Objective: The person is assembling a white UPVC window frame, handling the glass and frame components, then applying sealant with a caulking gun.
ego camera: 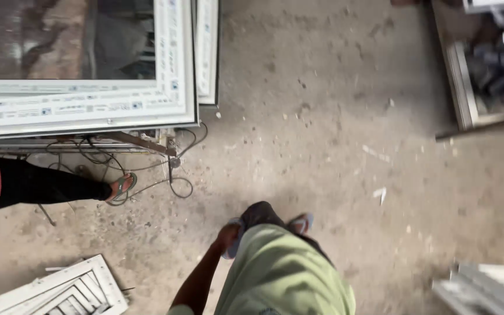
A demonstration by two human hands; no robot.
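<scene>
Head cam, looking down. Left hand [227, 236] hangs at the hip beside the green shirt [281, 274], arm straight down, fingers loosely curled, holding nothing. Right hand out of view. Nearest thing: blue sandal [233, 248] on the concrete floor [333, 116], just below the hand. White window frame [88, 108] well apart, upper left; 1 other person's leg [48, 185] beneath it.

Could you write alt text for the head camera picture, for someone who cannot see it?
Looking down, the wearer in a green shirt walks over a dusty concrete floor, left hand empty at their side. A white-framed window and tangled black cables lie ahead, beside another person's leg.
</scene>
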